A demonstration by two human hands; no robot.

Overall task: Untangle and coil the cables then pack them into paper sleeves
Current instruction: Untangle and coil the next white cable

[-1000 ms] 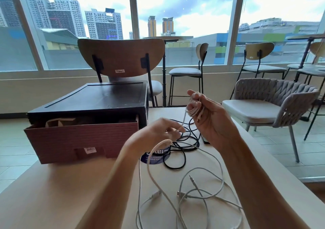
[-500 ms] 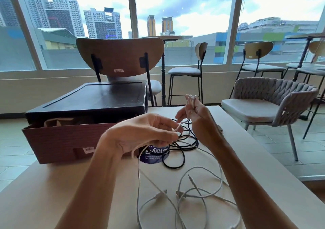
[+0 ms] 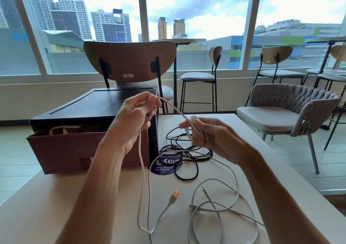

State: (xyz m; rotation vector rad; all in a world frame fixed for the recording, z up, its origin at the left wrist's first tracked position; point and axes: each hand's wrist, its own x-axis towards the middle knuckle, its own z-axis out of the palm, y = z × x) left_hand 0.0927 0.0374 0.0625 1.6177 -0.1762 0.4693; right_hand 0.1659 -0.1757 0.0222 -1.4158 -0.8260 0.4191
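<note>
Above the near table [image 3: 56, 206], the left hand [image 3: 133, 121] curls its fingers round a raised white cable [image 3: 143, 170], which slants right into the small coil gripped in the right hand [image 3: 213, 134] (slack drops to the tabletop). A black cable [image 3: 187, 179] lies tangled farther off, right of the box [image 3: 84, 153].

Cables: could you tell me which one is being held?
The pale pinkish cable between left hand and right hand; the black cable and grey-white cables lie loose.

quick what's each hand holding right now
Left hand: grips a raised strand of the white cable.
Right hand: holds the coiled loops of the same cable.
</note>
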